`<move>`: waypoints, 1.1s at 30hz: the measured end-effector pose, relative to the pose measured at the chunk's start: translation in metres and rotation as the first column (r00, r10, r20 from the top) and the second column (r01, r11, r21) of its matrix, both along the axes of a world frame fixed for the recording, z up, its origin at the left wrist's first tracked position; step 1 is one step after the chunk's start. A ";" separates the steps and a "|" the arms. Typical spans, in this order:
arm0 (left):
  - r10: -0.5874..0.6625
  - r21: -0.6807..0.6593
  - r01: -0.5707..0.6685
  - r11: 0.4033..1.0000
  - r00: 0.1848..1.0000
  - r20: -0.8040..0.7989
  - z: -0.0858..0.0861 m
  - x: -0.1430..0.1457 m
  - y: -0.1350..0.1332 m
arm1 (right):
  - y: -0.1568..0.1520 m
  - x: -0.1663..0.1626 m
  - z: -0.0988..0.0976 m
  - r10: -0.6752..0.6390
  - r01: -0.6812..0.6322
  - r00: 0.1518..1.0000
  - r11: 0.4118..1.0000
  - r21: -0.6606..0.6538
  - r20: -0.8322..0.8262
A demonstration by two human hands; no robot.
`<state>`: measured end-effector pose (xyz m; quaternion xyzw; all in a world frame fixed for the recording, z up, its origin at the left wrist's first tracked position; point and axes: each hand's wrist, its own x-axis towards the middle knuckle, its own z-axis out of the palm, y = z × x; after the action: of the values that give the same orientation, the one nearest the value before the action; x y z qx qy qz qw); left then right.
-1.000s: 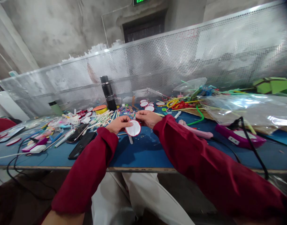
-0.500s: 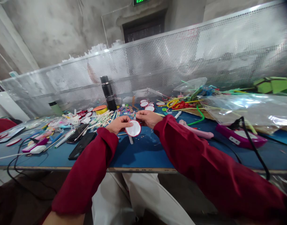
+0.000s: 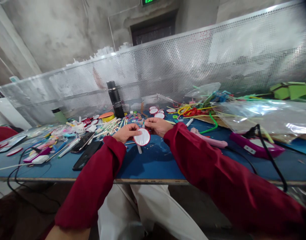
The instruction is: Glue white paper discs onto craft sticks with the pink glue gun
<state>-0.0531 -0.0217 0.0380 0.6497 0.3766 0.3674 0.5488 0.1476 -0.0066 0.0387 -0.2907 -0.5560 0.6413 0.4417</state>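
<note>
Between the thumb and fingers of my left hand (image 3: 128, 132) is a round white disc (image 3: 142, 137) with a red rim, tilted to face me just above the table. A pale, narrow strip (image 3: 139, 149) sticks out below the disc, and a faint band runs up across its face. At the disc's upper edge, my right hand (image 3: 156, 125) pinches a small pale piece that looks like the strip's upper end. Its fingertips partly hide that piece.
A black bottle (image 3: 115, 100) stands behind my hands, beside an orange-and-yellow spool (image 3: 107, 116). Two dark phones lie left, with loose sticks nearby. Right are a pink glue gun (image 3: 210, 140), a purple device (image 3: 258, 145) with a black cable, and plastic bags. A perforated metal screen (image 3: 168, 70) backs the table.
</note>
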 end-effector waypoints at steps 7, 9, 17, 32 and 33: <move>0.004 -0.001 -0.004 1.000 1.000 0.002 0.000 0.000 0.000 | 0.002 0.000 -0.001 0.001 -0.001 1.000 1.000 -0.005 -0.009; 0.003 -0.001 -0.003 1.000 1.000 0.002 0.000 0.000 0.000 | 0.002 0.000 -0.001 0.000 0.000 1.000 1.000 0.001 -0.007; 0.005 -0.007 -0.005 1.000 1.000 -0.003 0.001 0.000 0.000 | 0.002 0.000 -0.002 0.007 -0.007 1.000 1.000 0.012 -0.012; -0.005 -0.006 0.005 1.000 1.000 0.004 -0.001 0.000 0.002 | 0.002 0.000 -0.002 0.012 -0.011 1.000 1.000 0.019 -0.010; -0.006 -0.006 0.006 1.000 1.000 0.005 -0.001 0.000 0.001 | 0.001 0.000 -0.002 0.010 -0.010 1.000 1.000 0.019 -0.007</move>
<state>-0.0533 -0.0204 0.0373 0.6483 0.3745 0.3662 0.5526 0.1472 -0.0053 0.0371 -0.2816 -0.5619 0.6392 0.4432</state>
